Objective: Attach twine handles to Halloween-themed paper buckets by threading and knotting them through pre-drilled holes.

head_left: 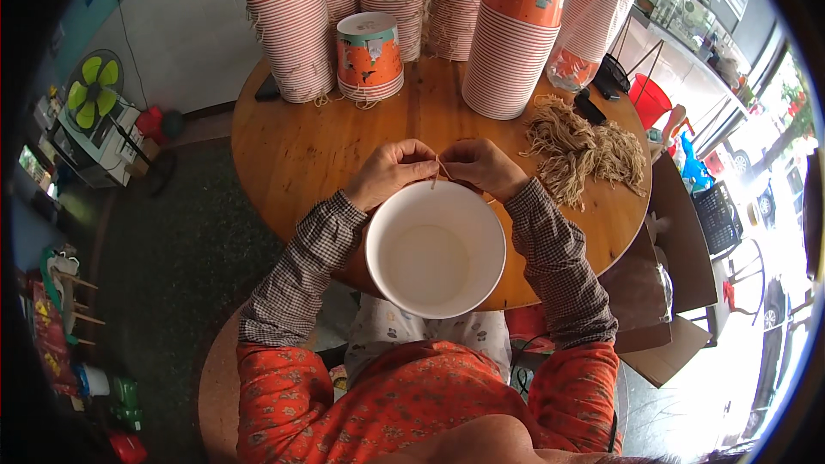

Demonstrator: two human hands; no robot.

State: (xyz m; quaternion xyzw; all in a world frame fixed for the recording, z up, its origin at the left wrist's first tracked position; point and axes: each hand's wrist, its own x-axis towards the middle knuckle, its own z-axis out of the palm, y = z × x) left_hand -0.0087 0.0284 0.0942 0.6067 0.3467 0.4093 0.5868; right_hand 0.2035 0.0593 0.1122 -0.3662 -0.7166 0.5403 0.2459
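A round bucket (430, 262), smooth and white inside, is mouth up at the counter's (284, 163) near edge. The left hand (395, 174) and right hand (487, 167) pinch a tan string (434, 183) at its far rim. Stacked orange buckets (517, 56) line the far edge; tangled strands (589, 153) lie near the right edge.

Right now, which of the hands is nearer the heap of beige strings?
Right. The right hand is left of the beige strings, apart from them; the left hand is farther left.

Street-side shop, stacked paper buckets (516, 56), glass case (677, 10), car (774, 305) outside
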